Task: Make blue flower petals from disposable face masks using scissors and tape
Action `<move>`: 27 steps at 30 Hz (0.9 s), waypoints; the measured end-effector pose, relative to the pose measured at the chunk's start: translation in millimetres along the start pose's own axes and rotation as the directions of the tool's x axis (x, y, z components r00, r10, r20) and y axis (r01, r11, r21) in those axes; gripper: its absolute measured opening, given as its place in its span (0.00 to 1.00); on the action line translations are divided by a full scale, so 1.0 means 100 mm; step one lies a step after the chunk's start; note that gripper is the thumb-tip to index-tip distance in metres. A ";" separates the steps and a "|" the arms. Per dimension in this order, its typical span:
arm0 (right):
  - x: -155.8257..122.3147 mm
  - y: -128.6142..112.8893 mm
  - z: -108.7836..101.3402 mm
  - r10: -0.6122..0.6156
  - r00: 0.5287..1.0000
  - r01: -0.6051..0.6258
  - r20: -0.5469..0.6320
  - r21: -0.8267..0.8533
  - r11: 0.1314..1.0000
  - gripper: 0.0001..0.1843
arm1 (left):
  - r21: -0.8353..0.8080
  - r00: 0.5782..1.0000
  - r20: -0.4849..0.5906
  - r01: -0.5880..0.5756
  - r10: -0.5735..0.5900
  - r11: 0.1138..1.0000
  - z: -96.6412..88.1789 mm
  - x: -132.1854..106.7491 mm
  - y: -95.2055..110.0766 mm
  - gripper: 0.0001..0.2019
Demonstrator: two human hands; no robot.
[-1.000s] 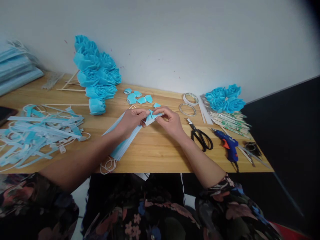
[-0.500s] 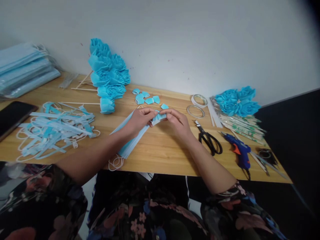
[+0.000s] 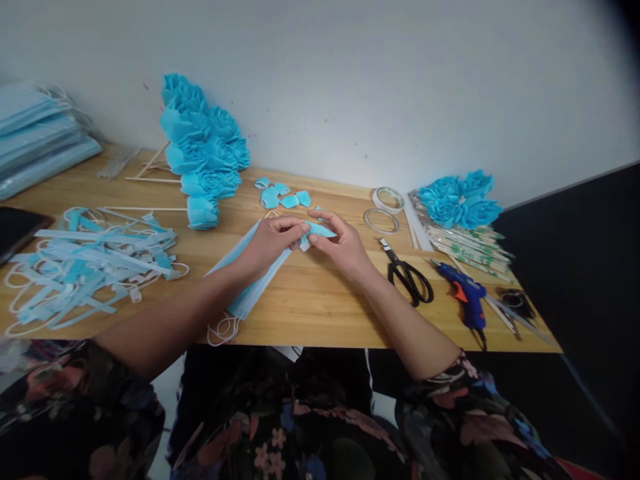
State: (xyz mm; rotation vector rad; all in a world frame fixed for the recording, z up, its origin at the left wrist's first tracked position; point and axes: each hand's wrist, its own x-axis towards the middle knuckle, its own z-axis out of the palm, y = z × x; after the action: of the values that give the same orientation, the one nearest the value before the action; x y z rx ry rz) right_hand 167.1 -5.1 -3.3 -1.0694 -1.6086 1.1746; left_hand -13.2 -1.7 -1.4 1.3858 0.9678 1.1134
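Note:
My left hand (image 3: 273, 241) and my right hand (image 3: 337, 243) meet at the middle of the wooden table (image 3: 310, 300). Both pinch a small folded piece of blue mask fabric (image 3: 316, 231) between their fingertips. Under my left wrist lies a stack of blue face masks (image 3: 245, 277), its white ear loops (image 3: 223, 329) hanging at the table's front edge. Several small blue folded petals (image 3: 283, 195) lie just behind my hands.
Blue fabric roses on sticks (image 3: 200, 157) lean on the wall at the back left. Cut mask strips (image 3: 85, 263) pile up at left, mask packs (image 3: 35, 143) far left. Tape rolls (image 3: 383, 208), scissors (image 3: 407, 273), a blue glue gun (image 3: 467, 297), more roses (image 3: 457, 200) and sticks (image 3: 465, 250) lie at right.
Both hands keep working the small blue piece, its tip now pointing right past my right fingers. The view has swung slightly; nothing else on the table moved.

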 end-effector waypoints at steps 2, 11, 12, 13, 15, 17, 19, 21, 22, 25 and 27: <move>0.01 0.04 -0.01 -0.011 0.999 0.012 -0.036 0.034 0.999 0.28 | 0.000 1.000 -0.003 0.014 -0.014 1.000 0.00 0.00 0.00 0.12; 0.05 0.06 -0.06 -0.057 0.994 0.061 -0.094 0.043 0.997 0.24 | 0.125 0.999 0.043 0.021 -0.026 0.992 0.02 -0.01 0.04 0.10; 0.04 0.05 -0.06 -0.062 0.994 0.064 -0.085 0.031 0.997 0.24 | 0.140 0.999 0.048 0.018 -0.025 0.990 0.02 -0.01 0.03 0.11; 0.04 0.05 -0.06 -0.066 0.995 0.068 -0.079 0.020 0.997 0.24 | 0.153 0.998 0.053 0.020 -0.029 0.988 0.01 0.00 0.03 0.11; 0.03 0.04 -0.06 -0.075 0.994 0.075 -0.078 0.006 0.997 0.24 | 0.172 0.997 0.063 0.031 -0.043 0.985 0.00 0.01 0.01 0.12; 0.02 0.02 -0.06 -0.085 0.991 0.085 -0.101 -0.004 0.996 0.23 | 0.181 0.997 0.064 0.040 -0.053 0.983 -0.01 0.01 0.01 0.12; 0.01 -0.01 -0.07 -0.099 0.986 0.098 -0.138 -0.015 0.995 0.20 | 0.183 0.996 0.062 0.045 -0.057 0.982 -0.01 0.01 0.01 0.12; 0.01 -0.05 -0.07 -0.113 0.981 0.110 -0.157 -0.026 0.994 0.20 | 0.181 0.996 0.062 0.050 -0.062 0.982 0.00 0.01 0.02 0.12; 0.01 -0.06 -0.07 -0.115 0.981 0.111 -0.155 -0.033 0.993 0.19 | 0.179 0.996 0.062 0.052 -0.064 0.982 0.00 0.01 0.02 0.12; 0.01 -0.08 -0.06 -0.098 0.987 0.091 -0.129 -0.065 0.994 0.17 | 0.178 0.995 0.076 0.052 -0.066 0.983 0.01 -0.01 0.02 0.14; 0.01 -0.08 -0.05 -0.078 0.989 0.068 -0.122 -0.086 0.994 0.15 | 0.181 0.994 0.091 0.045 -0.062 0.983 0.01 -0.01 0.01 0.14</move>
State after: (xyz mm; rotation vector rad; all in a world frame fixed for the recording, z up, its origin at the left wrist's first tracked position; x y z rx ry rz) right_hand 170.2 -5.0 5.8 -1.1042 -1.5955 0.9819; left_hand -12.6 -3.2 -0.1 1.5342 1.0489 0.9293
